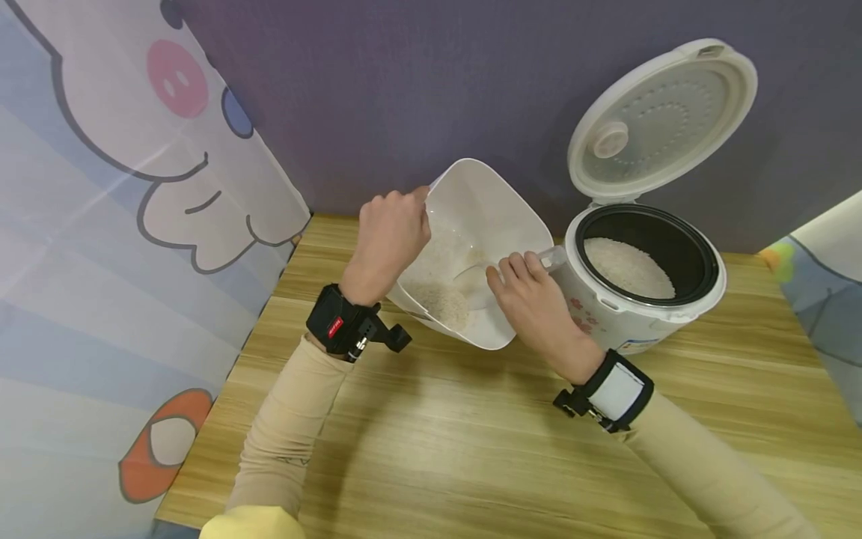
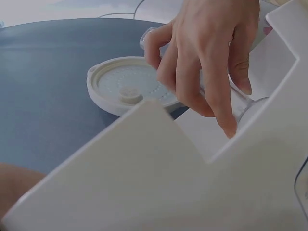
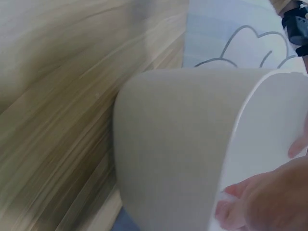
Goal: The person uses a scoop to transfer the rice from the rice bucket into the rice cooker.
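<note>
A white rice container [image 1: 481,195] stands tilted on the table, with loose rice [image 1: 441,303] gathered at its lower side. My left hand [image 1: 390,239] grips its left rim. Inside the mouth, my right hand [image 1: 535,303] holds a clear scoop [image 1: 554,258] by the handle, whose end sticks out past the fingers. The left wrist view shows the scoop [image 2: 246,108] just below my right fingertips, behind the container wall [image 2: 144,168]. In the right wrist view, the container's outer side [image 3: 173,144] covers much of the scene, and the scoop is hidden.
Right of the container is a white rice cooker [image 1: 579,299], lid [image 1: 663,112] raised, with white rice [image 1: 629,268] in its black inner pot [image 1: 694,258]. Both stand on a wooden table [image 1: 431,449] against a dark wall [image 1: 377,90]. A cartoon-print cloth [image 1: 87,299] hangs at the left.
</note>
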Available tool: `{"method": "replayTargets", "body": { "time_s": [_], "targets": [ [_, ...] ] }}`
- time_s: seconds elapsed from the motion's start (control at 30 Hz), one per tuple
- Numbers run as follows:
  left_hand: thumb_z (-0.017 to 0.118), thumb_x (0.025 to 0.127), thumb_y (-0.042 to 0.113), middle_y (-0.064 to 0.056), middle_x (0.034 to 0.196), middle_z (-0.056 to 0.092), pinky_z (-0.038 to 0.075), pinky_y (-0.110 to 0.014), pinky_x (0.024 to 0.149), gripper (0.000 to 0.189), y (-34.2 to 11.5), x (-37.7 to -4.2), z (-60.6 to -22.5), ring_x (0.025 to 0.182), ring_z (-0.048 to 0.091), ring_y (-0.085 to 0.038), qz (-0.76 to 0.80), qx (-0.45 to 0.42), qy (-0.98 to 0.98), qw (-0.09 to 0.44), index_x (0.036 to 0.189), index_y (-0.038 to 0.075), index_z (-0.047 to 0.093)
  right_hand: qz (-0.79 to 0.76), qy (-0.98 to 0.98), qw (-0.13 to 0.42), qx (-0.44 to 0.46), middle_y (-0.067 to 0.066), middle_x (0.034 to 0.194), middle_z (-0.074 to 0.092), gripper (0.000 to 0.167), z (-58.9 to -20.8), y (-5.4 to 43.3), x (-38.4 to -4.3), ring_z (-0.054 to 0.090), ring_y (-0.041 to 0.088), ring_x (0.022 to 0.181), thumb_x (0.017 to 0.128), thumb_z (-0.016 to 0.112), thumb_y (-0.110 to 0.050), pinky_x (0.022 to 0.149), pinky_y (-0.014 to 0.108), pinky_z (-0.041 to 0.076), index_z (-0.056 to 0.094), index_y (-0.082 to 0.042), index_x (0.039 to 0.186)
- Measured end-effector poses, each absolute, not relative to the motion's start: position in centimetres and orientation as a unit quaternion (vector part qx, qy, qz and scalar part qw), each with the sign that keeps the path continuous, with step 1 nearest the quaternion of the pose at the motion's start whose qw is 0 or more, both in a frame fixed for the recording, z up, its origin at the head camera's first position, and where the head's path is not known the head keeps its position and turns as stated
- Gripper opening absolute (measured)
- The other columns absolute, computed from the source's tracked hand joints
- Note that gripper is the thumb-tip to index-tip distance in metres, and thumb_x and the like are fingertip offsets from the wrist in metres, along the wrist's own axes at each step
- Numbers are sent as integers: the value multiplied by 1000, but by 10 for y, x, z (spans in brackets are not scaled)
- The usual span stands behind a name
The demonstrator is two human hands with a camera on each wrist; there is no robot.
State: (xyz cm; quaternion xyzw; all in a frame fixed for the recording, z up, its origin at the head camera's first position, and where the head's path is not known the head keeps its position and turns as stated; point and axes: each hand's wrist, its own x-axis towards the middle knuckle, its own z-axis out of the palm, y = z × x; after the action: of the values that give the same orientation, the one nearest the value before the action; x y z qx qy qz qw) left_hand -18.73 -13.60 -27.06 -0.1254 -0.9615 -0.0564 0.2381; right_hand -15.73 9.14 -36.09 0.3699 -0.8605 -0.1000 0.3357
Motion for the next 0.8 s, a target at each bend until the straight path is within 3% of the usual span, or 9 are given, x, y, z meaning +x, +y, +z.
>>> {"method": "replayTargets", "body": {
  "time_s": [0.17,0.37,0.7,0.8],
  "targets": [
    [52,98,6,-7,59,51,46,-40,46,18,-135,-187,-270,54,42,-19,-59,-129,-962,232,89,3,67,-91,-875,315,355,18,90,55,30,-359,85,-151,47,33,90,102,34,1,93,44,35,64,2,103],
    [52,99,7,-7,60,52,49,-42,47,18,-134,-186,-269,54,46,-21,-51,-118,-966,223,90,3,67,-70,-893,282,342,17,91,57,14,-358,80,-145,50,34,90,96,52,2,93,44,36,65,-1,100],
    [52,99,7,-12,64,59,51,-45,49,18,-137,-187,-270,55,49,-24,-58,-110,-969,215,88,3,65,6,-933,206,296,18,102,66,32,-361,80,-138,56,38,103,86,68,6,95,51,35,71,-7,116],
    [50,99,7,-13,65,61,52,-46,50,18,-138,-188,-270,55,51,-25,-62,-107,-969,215,87,4,64,34,-941,185,281,17,105,68,30,-363,81,-140,57,38,105,88,70,1,94,52,34,73,-8,117]
  ]
}}
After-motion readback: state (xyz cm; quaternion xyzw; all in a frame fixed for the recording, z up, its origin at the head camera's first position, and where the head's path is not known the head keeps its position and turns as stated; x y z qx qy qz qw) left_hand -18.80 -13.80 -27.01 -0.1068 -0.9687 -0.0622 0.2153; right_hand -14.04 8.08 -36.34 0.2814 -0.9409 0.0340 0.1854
